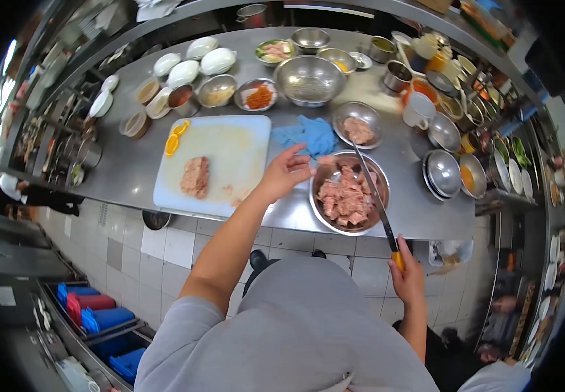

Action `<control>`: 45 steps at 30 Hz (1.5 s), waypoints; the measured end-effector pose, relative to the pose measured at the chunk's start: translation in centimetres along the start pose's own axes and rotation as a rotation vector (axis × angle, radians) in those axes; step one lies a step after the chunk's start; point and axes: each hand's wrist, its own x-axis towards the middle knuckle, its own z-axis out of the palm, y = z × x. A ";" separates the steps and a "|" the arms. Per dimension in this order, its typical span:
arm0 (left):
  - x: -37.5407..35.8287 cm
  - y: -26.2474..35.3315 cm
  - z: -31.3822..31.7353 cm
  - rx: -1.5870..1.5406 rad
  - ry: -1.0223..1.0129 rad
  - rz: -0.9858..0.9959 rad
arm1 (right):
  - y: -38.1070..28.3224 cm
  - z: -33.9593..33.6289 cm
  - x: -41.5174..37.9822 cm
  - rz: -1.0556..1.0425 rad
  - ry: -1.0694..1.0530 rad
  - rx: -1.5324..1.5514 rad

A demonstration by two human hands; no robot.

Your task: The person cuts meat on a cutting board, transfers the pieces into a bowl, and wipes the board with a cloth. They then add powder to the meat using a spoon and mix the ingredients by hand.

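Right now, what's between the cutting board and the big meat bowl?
In the head view, a strip of bare steel table; the left hand is over it, and a blue cloth lies at its far end.

A steel counter (122,171) above a pale tiled floor (155,243) — metal shelving (165,22) beyond, bright light (9,55) at far left.

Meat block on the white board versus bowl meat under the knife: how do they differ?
The meat block is a compact lump; the bowl meat is heaped chunks. The meat block lies on the white board, the bowl meat in a metal bowl. The meat block is smaller overall than the bowl meat. Both look pinkish.
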 end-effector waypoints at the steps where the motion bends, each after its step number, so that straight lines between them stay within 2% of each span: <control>1: -0.9 0.6 -1.2 0.378 0.032 0.162 | 0.4 0.2 0.1 -0.047 0.034 -0.039; 2: -1.7 0.9 -2.5 0.756 0.060 0.317 | 0.5 0.3 0.3 -0.089 0.071 -0.080; 4: -2.7 0.4 -7.2 1.494 0.435 0.315 | -0.3 0.5 0.9 -0.098 0.083 -0.120; 6: -3.7 -1.7 -14.3 1.496 0.824 0.158 | -1.4 1.2 1.6 -0.101 0.103 -0.157; 8: -6.1 1.0 -16.7 1.434 1.039 -0.239 | -2.8 2.5 2.2 -0.061 0.107 -0.086; 9: -6.7 0.5 -19.6 1.428 1.040 -0.244 | -4.0 3.3 2.6 -0.063 0.102 -0.091; 11: -7.0 -1.4 -25.0 1.070 0.764 -0.139 | -6.8 5.3 3.6 -0.076 0.056 0.075; 12: -7.4 -0.9 -25.3 1.063 0.773 -0.136 | -7.6 6.8 4.1 -0.127 0.051 0.096; 14: -8.4 0.4 -24.9 1.101 0.555 0.010 | -10.5 9.0 5.3 -0.212 -0.015 0.058; 16: -9.5 1.0 -24.4 1.065 0.606 -0.043 | -12.9 10.4 6.0 -0.287 -0.089 0.016; 18: -10.2 0.5 -25.4 1.029 0.661 -0.094 | -14.7 11.4 6.7 -0.209 -0.479 -0.106; 19: -10.3 -0.4 -26.4 0.891 0.688 -0.072 | -14.9 12.0 7.0 -0.215 -0.482 -0.114; 20: -10.5 -1.2 -27.5 0.752 0.713 -0.049 | -14.4 13.1 7.4 -0.279 -0.572 -0.118; 21: -10.7 -1.3 -28.0 0.743 0.720 -0.049 | -13.8 14.2 7.9 -0.344 -0.664 -0.122; 23: -11.0 -1.2 -28.5 0.751 0.844 -0.029 | -13.7 15.7 8.6 -0.322 -0.730 -0.145; 25: -11.5 -0.4 -27.7 0.719 0.838 -0.035 | -14.7 16.9 8.8 -0.078 -0.672 -0.074; 26: -11.7 0.1 -27.1 0.698 0.823 -0.042 | -14.6 17.9 9.0 -0.083 -0.676 -0.084; 27: -12.1 0.6 -26.1 0.691 0.828 -0.043 | -14.2 19.1 9.1 -0.167 -0.546 -0.122; 28: -12.5 0.9 -25.1 0.698 0.734 0.013 | -14.6 19.9 9.1 -0.246 -0.412 -0.157; 29: -12.9 0.8 -24.6 0.705 0.635 0.068 | -15.1 20.5 9.0 -0.242 -0.410 -0.159; 30: -12.3 -1.8 -25.4 0.706 0.588 0.162 | -16.4 21.0 8.9 -0.289 -0.325 -0.147; 31: -12.7 -1.9 -24.9 0.701 0.577 0.164 | -17.4 21.5 8.9 -0.336 -0.240 -0.136; 33: -13.3 -2.0 -23.5 0.865 0.588 0.276 | -18.5 22.7 8.9 -0.355 -0.216 -0.183; 35: -14.0 -1.4 -22.4 0.811 0.610 0.285 | -20.5 23.2 9.3 -0.386 -0.202 -0.232; 37: -14.2 -1.8 -22.5 0.761 0.647 0.287 | -24.8 21.7 9.7 -0.484 -0.090 -0.242; 38: -14.1 -2.6 -22.9 0.771 0.640 0.344 | -27.0 20.8 9.9 -0.489 -0.097 -0.243; 40: -14.3 -3.0 -23.4 0.785 0.637 0.395 | -30.7 19.7 10.9 -0.724 0.173 -0.026; 41: -14.3 -3.0 -23.2 0.769 0.636 0.385 | -31.4 20.3 11.9 -0.724 0.166 -0.025; 43: -14.5 -3.1 -23.0 0.753 0.637 0.368 | -32.5 21.7 13.2 -0.949 0.389 0.245; 44: -14.5 -3.0 -23.0 0.704 0.623 0.318 | -31.3 23.8 13.7 -0.918 0.398 0.111; 45: -14.5 -3.0 -22.9 0.654 0.610 0.269 | -28.3 27.0 14.7 -0.732 0.140 -0.043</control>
